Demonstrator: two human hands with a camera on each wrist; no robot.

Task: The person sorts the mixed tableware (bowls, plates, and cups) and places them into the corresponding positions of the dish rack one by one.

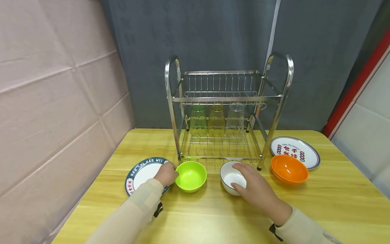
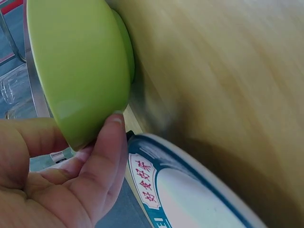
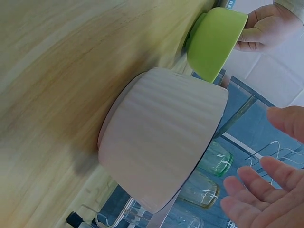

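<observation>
Head view: your left hand (image 1: 167, 174) pinches the rim of the green bowl (image 1: 191, 176), thumb and fingers curled on its left edge. That bowl sits on the wooden table (image 1: 213, 217), just beside the blue-rimmed plate (image 1: 141, 173) and in front of the steel dish rack (image 1: 225, 112). Your right hand (image 1: 255, 187) hovers over the white bowl (image 1: 231, 176), fingers spread and relaxed; right wrist view shows the fingers (image 3: 285, 121) apart from the bowl's ribbed wall, gripping nothing. Right of it sit an orange bowl (image 1: 289, 168) and a second plate (image 1: 295, 150). Three upturned glasses (image 1: 217, 119) stand on the rack's lower shelf.
</observation>
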